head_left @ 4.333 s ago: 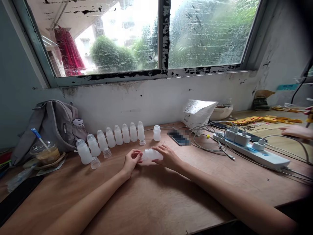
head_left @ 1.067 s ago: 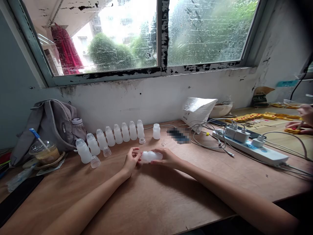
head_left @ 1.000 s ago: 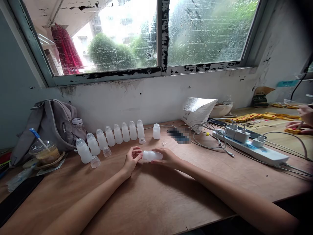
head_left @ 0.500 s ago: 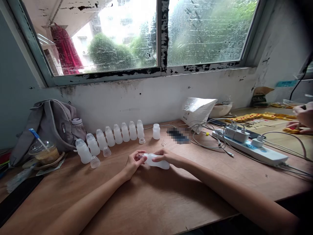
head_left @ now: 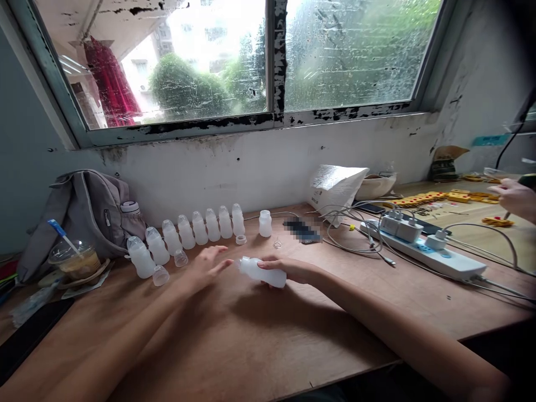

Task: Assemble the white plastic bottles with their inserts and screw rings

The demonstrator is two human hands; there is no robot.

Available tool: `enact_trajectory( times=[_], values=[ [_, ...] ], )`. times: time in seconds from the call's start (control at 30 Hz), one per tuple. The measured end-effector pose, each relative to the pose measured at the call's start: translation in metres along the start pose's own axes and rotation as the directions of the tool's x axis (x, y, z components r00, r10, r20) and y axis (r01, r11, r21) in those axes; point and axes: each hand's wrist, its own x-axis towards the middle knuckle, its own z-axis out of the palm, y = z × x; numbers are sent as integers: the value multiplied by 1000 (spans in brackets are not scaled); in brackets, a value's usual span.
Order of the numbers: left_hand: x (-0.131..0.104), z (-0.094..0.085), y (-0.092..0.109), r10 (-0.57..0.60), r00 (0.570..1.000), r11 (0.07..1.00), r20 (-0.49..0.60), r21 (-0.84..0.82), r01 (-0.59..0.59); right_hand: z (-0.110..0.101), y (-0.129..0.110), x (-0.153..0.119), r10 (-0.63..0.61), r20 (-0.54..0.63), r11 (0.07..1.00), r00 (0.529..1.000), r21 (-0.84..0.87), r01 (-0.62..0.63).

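My right hand (head_left: 288,269) is wrapped round a frosted white bottle (head_left: 260,272), which lies nearly sideways above the table with its clear tip pointing left. To its left, my left hand (head_left: 209,263) is apart from the bottle, its fingers spread and holding nothing. Behind it stands a row of several frosted bottles (head_left: 198,228). Two clear caps rest in front of the row, one at the left (head_left: 161,276) and one farther back (head_left: 181,258). A clear ring-like cap (head_left: 240,239) lies by the row's right end. One bottle without a top (head_left: 265,224) stands apart.
A power strip (head_left: 422,251) with tangled cables lies at the right, near a blurred dark object (head_left: 302,230) and a white pouch (head_left: 336,190). A drink cup (head_left: 79,262) and grey backpack (head_left: 90,212) are left. Another person's hand (head_left: 517,198) is far right.
My left hand has let go of the bottle's tip and moved left, its fingers opening. My right hand still holds the bottle. The other person's hand has risen from a yellow piece.
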Motion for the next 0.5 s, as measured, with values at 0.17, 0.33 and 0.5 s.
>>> enact_trajectory(
  times=[0.17, 0.33, 0.5],
  values=[
    [-21, -51, -39, -334, 920, 643, -206, 664, 382, -4, 1, 0, -51, -53, 998, 997, 27, 52],
    [-38, -67, -69, -584, 804, 564, -108, 658, 498, -3, 0, -2, -80, -124, 996, 989, 28, 84],
    [-26, -49, -68, -223, 971, 930, -88, 280, 239, -6, 1, 2, -167, -162, 986, 972, -15, 167]
  ],
)
